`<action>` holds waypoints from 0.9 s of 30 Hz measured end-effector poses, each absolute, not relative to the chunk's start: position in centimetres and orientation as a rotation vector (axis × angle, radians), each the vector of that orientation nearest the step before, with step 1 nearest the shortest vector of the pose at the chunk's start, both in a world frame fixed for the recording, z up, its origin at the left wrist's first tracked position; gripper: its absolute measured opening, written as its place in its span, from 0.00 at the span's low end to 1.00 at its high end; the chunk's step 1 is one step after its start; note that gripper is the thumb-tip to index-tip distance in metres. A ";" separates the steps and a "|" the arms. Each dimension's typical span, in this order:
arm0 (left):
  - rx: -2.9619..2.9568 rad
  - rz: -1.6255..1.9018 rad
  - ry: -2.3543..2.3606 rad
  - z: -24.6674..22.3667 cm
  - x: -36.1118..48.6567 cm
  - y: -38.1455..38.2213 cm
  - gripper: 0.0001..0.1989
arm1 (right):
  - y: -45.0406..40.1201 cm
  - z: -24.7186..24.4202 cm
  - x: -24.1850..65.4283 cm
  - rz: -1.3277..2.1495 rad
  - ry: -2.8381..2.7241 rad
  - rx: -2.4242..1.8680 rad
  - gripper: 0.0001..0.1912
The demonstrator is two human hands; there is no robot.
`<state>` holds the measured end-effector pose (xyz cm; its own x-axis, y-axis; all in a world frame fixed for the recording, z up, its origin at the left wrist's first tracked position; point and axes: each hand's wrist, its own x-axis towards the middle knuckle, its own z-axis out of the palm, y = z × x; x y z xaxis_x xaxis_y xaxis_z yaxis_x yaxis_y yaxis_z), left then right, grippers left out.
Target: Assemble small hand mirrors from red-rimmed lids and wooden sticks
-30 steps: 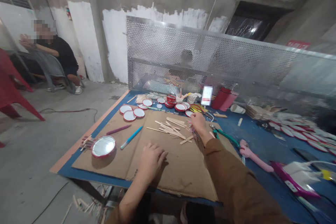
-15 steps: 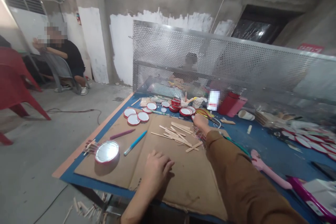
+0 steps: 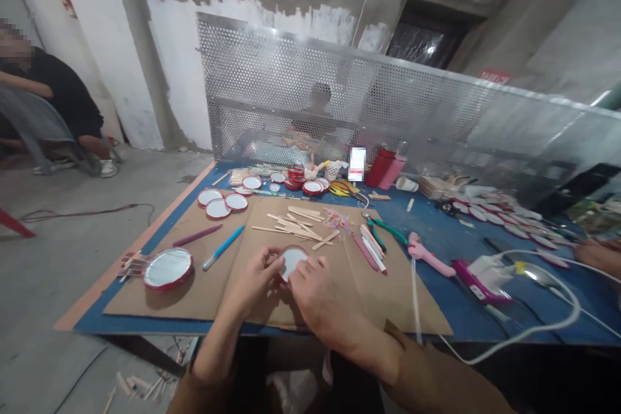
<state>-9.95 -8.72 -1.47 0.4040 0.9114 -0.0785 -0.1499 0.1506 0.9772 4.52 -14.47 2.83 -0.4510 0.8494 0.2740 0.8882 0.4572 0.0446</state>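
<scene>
1. Mostly the risk sits at the fingertips. The round red-rimmed disc (image 3: 292, 261), with its pale, shiny face, seems held by its edge alone, so a slip could drop it or leave fingerprints on that face.
2. Both hands are curved around it, grasping but not clenched. The left hand (image 3: 255, 276) holds the disc's left edge, and the right hand (image 3: 317, 291) closes on its lower right edge. The disc sits between them, directly ahead of the body; whether it also touches the surface below cannot be told.
3. Under both hands lies a creased brown cardboard sheet (image 3: 400, 301). Its uneven surface could tip the disc if set down carelessly.
4. Just ahead of the hands, flat pale wooden craft sticks (image 3: 291, 224) lie loose beside a small heap of multicoloured shreds (image 3: 338, 220). A careless reach could scatter both.
5. Right of the right hand are green-handled pliers (image 3: 383, 229) and a bundle of pink and white sticks (image 3: 371, 249). Left of the left hand are a blue-handled craft knife (image 3: 223, 247), a purple marker (image 3: 196, 235) and a larger red-rimmed mirror disc (image 3: 168, 268). The knife could nick a hand reaching across it.
6. Farther right, a white cable (image 3: 577, 310) loops over the blue tabletop (image 3: 466, 317) and could snag a sleeve. Another person's hand (image 3: 599, 256) rests at the far right.
</scene>
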 end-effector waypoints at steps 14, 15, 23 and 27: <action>1.382 0.827 1.033 -0.8 -9.2 -9.1 0.10 | -7.8 2.3 16.3 -0.191 -1.909 -2.298 0.12; 1.382 0.822 1.038 -0.8 -9.2 -9.1 0.11 | -7.6 2.0 16.3 -0.184 -1.907 -2.313 0.12; 1.451 0.801 1.057 -0.7 -9.1 -9.1 0.13 | -6.7 1.4 15.2 -0.042 -2.006 -2.248 0.09; 1.464 0.808 1.067 -0.9 -8.9 -9.1 0.13 | -6.2 1.6 15.4 0.118 -1.906 -2.207 0.12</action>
<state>-8.92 -9.09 -0.85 0.3617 0.9296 -0.0712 0.1833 0.0040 0.9831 15.37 -6.23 1.60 0.1542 0.9845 0.0840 0.9667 -0.1327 -0.2190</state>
